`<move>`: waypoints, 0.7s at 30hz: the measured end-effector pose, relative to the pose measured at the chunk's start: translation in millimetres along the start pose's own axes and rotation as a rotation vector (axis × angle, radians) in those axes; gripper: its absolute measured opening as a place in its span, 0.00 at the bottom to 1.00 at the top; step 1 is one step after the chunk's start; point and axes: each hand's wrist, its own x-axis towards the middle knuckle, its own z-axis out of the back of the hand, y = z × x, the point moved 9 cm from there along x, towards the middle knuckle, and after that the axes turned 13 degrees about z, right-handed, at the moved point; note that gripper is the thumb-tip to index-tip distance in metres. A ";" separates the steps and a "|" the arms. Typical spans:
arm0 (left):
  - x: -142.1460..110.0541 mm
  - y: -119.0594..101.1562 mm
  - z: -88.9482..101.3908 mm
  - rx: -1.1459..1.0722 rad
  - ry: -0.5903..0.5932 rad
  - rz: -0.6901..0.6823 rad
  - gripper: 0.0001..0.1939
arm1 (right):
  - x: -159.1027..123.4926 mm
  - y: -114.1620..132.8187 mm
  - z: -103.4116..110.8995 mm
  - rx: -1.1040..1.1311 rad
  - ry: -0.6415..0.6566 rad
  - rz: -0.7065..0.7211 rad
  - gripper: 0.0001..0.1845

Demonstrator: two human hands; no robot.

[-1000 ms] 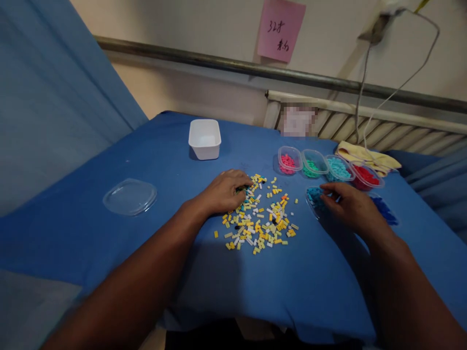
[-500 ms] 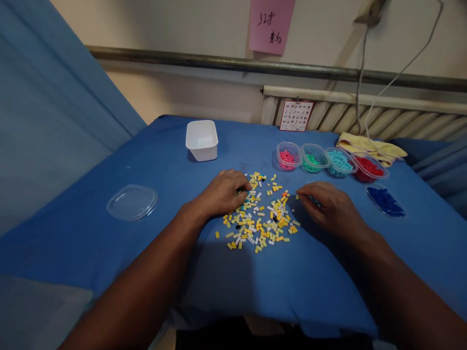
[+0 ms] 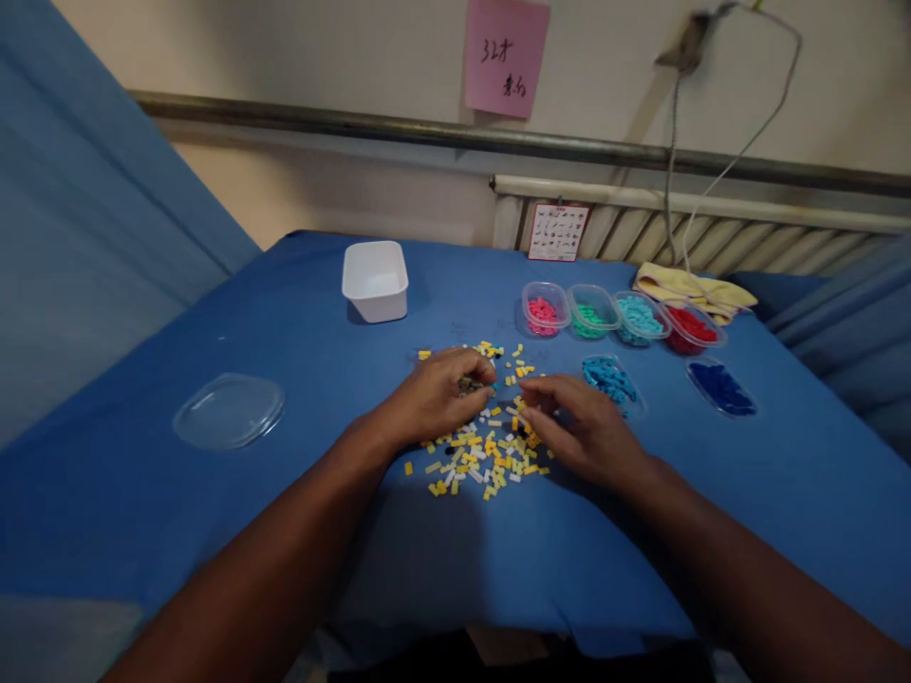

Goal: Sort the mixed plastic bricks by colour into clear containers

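Observation:
Small building bricks [image 3: 491,455], mostly yellow, pale yellow and white with a few black and blue ones, lie loosely spread on the blue cloth. My left hand [image 3: 445,394] rests over the pile's left side, its fingers curled and the thumb apart from the index finger. Some bricks show in that gap; whether any lie in the palm is hidden. My right hand [image 3: 584,427] hovers at the pile's right edge, thumb and index finger apart with no brick visible between them. Just behind it sits a clear tray of blue bricks [image 3: 610,379].
Clear tubs hold pink bricks [image 3: 543,316], green bricks [image 3: 589,321], light-blue bricks [image 3: 639,315] and red bricks [image 3: 690,327]. Dark-blue bricks [image 3: 720,387] fill a shallow tray at right. A white container [image 3: 377,304], a clear lid [image 3: 232,413] and a yellow cloth [image 3: 694,289] lie around.
My right hand has moved left to the pile, uncovering the tray of blue bricks, and its thumb and index finger have parted. My left hand stays over the bricks. The view has shifted slightly.

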 end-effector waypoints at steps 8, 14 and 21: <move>-5.6 -15.9 -22.3 -0.428 0.087 0.074 0.08 | 4.7 -6.9 2.1 0.181 -0.161 -0.075 0.07; -5.1 -16.1 -21.4 -0.383 0.017 0.122 0.11 | 3.2 -16.6 22.4 0.151 -0.081 -0.138 0.09; 5.3 21.5 29.8 -0.221 -0.151 0.242 0.12 | -44.7 -82.9 98.0 -0.172 0.045 -0.390 0.14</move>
